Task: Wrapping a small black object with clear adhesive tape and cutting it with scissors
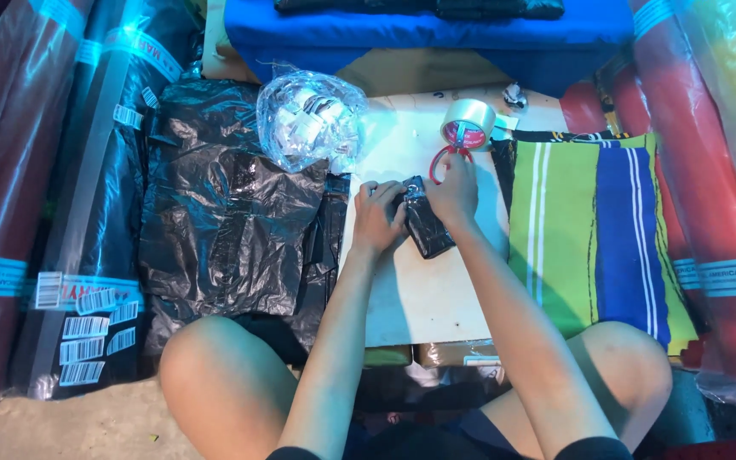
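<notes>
Black plastic-wrapped packet (426, 228) is lying mid-board (419, 298), toward its far edge; both hands, left (376, 215) and right (453, 194), are closing around its top end. It looks light, soft, slippery; pinching folded ends seems safest.

Glossy crinkled black plastic packet (426, 228), smooth pale board (423, 294), shiny clear tape roll (468, 123) (red core), matt striped cloth (594, 230)

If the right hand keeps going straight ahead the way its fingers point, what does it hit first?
Most likely the red-handled scissors, lying just beyond the right hand on the white board. The roll of clear tape sits right behind them; the heights are hard to judge.
</notes>
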